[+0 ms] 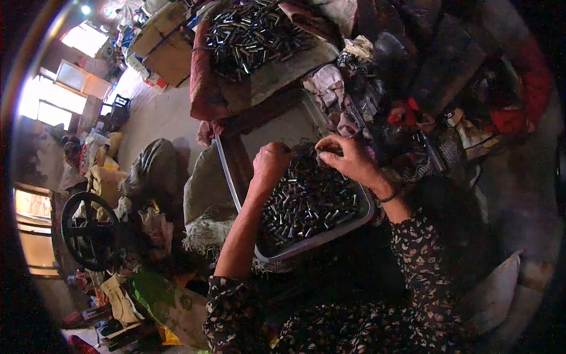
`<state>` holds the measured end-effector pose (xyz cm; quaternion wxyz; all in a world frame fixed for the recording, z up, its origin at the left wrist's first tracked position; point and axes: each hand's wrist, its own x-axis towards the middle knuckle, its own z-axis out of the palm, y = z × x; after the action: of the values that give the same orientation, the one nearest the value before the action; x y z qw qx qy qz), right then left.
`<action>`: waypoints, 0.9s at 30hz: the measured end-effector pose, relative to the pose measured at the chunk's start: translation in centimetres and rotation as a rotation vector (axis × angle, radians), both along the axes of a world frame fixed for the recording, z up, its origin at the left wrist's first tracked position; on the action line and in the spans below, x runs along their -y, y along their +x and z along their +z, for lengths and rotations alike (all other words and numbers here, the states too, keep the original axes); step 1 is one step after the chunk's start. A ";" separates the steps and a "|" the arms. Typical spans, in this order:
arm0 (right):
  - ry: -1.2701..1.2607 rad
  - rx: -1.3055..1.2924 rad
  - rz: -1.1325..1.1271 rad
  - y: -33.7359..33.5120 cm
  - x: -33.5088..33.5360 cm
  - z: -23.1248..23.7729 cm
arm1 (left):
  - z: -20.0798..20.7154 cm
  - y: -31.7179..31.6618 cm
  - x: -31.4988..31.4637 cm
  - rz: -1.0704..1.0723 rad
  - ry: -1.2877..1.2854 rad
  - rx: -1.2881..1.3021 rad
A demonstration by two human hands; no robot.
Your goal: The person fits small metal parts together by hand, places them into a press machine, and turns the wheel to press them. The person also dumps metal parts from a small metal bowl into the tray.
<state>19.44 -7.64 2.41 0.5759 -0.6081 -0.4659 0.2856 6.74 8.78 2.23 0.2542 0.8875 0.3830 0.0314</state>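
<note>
Small dark metal cylinders (309, 200) lie heaped in a wide, shallow grey tray (283, 256) in front of me. Over the tray's left side, my left hand (271, 160) is closed, its fingertips pressed together and turned toward the middle. My right hand (349, 157) hovers above the pile's right side with thumb and forefinger in a pinch. Whatever either hand holds is too small or hidden to make out. A gap separates the two hands, and the heap shows between and below them.
Beyond the tray, more metal pieces (253, 35) are piled on a surface draped with reddish cloth (206, 88). Crumpled rags (327, 85) lie along the tray's right. A pale sack (206, 194) stands at its left, and farther left is a dark handwheel (88, 230).
</note>
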 end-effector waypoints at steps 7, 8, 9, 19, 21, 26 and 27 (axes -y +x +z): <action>-0.018 -0.196 0.026 0.1 -0.6 -0.8 | 1.0 0.7 0.8 -0.123 0.121 -0.428; -0.020 -0.198 0.027 0.0 -0.7 -1.1 | 1.0 0.8 1.1 -0.146 0.141 -0.432; -0.014 -0.351 0.016 -0.2 -0.7 -1.3 | 0.9 0.9 1.3 -0.145 0.144 -0.435; 0.008 0.058 -0.147 -0.4 -0.1 -0.7 | 1.9 -0.1 1.5 -0.119 0.033 -0.180; -0.057 0.081 -0.197 -0.7 0.2 0.2 | 2.2 -1.1 1.0 -0.040 -0.520 0.234; -0.190 -0.209 -0.162 -0.9 0.5 0.8 | 5.2 -1.3 3.6 0.123 -0.891 0.332; -0.133 -0.241 -0.127 -1.1 0.3 0.5 | 6.0 -1.5 4.0 0.200 -1.025 0.347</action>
<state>18.32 -7.97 2.94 0.6032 -0.6342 -0.3341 0.3499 5.29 4.79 8.19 0.7091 0.5911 0.3843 0.0105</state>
